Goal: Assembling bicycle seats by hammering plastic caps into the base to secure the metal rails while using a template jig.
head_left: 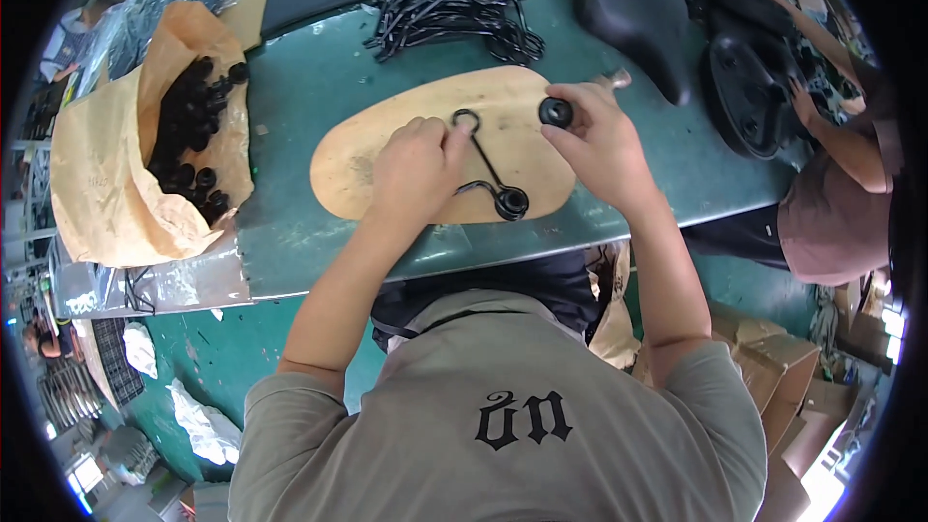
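Observation:
My left hand is closed on a bent black metal rod with a ring at its far end. A round black grommet-like piece sits at the rod's near end, by the board's edge. Between the thumb and fingers of my right hand is another round black piece with a hollow middle, held apart from the rod. Both hands are over an oval wooden board on the green table. My left fingers partly hide the rod.
A brown paper bag of similar black pieces lies open at the left. Behind the board is a pile of bent black rods. Black bicycle saddles stand at the far right, where another person's arms reach in.

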### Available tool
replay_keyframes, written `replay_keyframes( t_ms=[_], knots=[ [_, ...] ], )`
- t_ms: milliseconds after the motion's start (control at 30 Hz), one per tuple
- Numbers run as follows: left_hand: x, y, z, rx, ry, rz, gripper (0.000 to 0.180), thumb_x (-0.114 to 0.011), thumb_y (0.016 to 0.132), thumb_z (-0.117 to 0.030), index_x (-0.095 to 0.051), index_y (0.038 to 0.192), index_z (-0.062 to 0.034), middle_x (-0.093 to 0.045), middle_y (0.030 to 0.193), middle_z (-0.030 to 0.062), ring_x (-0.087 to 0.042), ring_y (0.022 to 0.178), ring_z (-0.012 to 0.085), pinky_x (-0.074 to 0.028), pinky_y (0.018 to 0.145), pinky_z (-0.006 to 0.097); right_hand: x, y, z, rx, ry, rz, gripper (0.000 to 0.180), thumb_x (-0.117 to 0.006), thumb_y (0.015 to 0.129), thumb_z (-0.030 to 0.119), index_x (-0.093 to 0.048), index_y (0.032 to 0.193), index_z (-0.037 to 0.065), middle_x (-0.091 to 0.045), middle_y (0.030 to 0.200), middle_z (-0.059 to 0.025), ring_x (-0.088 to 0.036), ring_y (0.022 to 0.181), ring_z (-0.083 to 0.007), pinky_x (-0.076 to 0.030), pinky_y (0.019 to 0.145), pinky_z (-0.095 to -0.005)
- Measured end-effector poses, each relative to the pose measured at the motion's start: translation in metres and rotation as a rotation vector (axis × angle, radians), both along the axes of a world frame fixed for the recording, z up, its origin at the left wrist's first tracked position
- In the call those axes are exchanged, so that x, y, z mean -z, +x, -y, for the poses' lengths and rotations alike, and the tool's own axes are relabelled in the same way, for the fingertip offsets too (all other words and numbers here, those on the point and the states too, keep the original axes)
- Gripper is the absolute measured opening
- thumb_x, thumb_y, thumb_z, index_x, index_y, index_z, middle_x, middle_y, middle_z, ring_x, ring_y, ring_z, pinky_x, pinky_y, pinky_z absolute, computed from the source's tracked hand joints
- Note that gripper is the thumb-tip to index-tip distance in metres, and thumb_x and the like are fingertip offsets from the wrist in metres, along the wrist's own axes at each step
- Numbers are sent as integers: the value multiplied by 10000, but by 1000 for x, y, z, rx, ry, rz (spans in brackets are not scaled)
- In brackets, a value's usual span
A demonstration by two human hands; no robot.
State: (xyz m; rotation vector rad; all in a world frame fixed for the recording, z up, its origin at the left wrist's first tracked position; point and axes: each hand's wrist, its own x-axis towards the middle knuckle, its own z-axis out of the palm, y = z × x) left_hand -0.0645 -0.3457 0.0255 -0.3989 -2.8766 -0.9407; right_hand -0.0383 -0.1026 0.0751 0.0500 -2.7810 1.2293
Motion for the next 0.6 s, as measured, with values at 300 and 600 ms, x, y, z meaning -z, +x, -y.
replay_keyframes(
  t_ms=[300, 600],
  knots=[
    [-7, 23, 15, 144, -160, -134, 479, -718, 982, -443, -680, 847, 15, -689, 830, 177, -670, 742, 350, -518, 671, 477, 38, -16, 21, -129, 10, 59, 573, -795, 890, 89, -585, 1418, 12, -729, 1176, -162, -687, 853, -200, -582, 836, -327],
    [-7, -11, 13, -17, 57, -7, 468, -638, 1039, -425, -658, 780, -36, -661, 656, 185, -672, 630, 405, -534, 610, 513, 57, -38, 30, -207, -66, -4, 758, -783, 887, 71, -440, 1561, 6, -734, 1179, -174, -699, 851, -241, -579, 818, -361]
  ],
)
